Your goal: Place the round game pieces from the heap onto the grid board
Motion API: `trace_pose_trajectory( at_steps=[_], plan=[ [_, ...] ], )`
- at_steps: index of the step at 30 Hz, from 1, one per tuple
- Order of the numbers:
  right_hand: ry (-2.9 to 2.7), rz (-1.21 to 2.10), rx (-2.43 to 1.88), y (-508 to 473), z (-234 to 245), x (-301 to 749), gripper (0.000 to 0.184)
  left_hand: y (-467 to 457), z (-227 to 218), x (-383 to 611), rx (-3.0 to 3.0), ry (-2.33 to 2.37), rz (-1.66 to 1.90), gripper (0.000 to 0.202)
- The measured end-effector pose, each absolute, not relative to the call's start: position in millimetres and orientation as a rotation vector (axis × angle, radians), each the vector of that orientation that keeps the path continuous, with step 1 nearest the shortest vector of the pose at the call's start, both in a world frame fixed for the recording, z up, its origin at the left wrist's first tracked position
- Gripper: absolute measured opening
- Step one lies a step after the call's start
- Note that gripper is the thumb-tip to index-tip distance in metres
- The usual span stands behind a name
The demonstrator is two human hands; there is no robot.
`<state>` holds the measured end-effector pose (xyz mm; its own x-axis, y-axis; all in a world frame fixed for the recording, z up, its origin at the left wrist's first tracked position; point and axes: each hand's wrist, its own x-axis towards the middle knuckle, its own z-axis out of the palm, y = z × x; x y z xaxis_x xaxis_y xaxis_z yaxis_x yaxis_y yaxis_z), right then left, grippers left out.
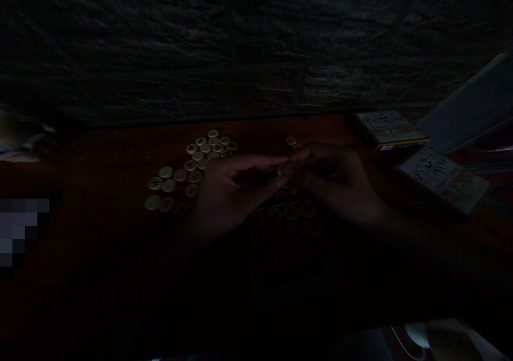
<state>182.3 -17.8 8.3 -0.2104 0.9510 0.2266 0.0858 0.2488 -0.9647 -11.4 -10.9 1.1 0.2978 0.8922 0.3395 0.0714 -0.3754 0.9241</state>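
In dim light, my left hand (236,187) and my right hand (334,182) meet above the table, fingertips pinched together. Between them is a round Chinese chess piece (285,170), its face too dark to read. Both hands are closed on it. Loose Chinese chess pieces (199,156), some marked in red or black and some blank side up, lie left of and behind my left hand, which hides a few. Below my hands, rows of pieces (290,212) sit in deep shadow, perhaps in a box whose edge barely shows. One more piece (290,141) lies just beyond my fingers.
Two flat printed boxes (390,127) (444,178) lie at the right of the reddish wooden table (120,147). A dark stone-patterned wall (200,56) rises behind it. A grey panel (473,102) slants at the right edge. A pale object (24,136) stands at the far left.
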Motion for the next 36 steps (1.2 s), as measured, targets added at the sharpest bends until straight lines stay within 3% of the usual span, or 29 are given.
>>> trace_pose_trajectory(
  at_steps=[13, 18, 21, 25, 31, 36],
  plan=[
    [-1.525, 1.142, -0.991, -18.3, 10.9, 182.4, 0.027, -11.2, 0.9, -12.2, 1.708, 0.905, 1.164, 0.024],
    [-1.561, 1.129, -0.955, -18.0, 4.7, 183.1, 0.02, -9.8, 1.8, -12.6, 1.718, 0.944, 1.197, 0.014],
    [-1.575, 1.091, -0.948, -17.7, -1.8, 183.6, 0.025, -9.9, 1.8, -11.7, 1.684, 0.95, 1.204, 0.011],
    [-1.613, 0.944, -0.949, -20.1, -5.8, 186.1, 0.035, -11.0, 1.8, -10.5, 1.635, 1.022, 1.183, 0.01],
    [-1.897, 0.519, -0.996, -25.6, 0.4, 191.7, 0.025, -11.0, 1.7, -10.5, 1.54, 1.051, 1.179, 0.008],
    [-1.963, 0.392, -0.986, -25.0, 0.4, 194.0, 0.022, -9.1, 1.1, -11.0, 1.442, 1.0, 1.174, 0.007]
  ],
)
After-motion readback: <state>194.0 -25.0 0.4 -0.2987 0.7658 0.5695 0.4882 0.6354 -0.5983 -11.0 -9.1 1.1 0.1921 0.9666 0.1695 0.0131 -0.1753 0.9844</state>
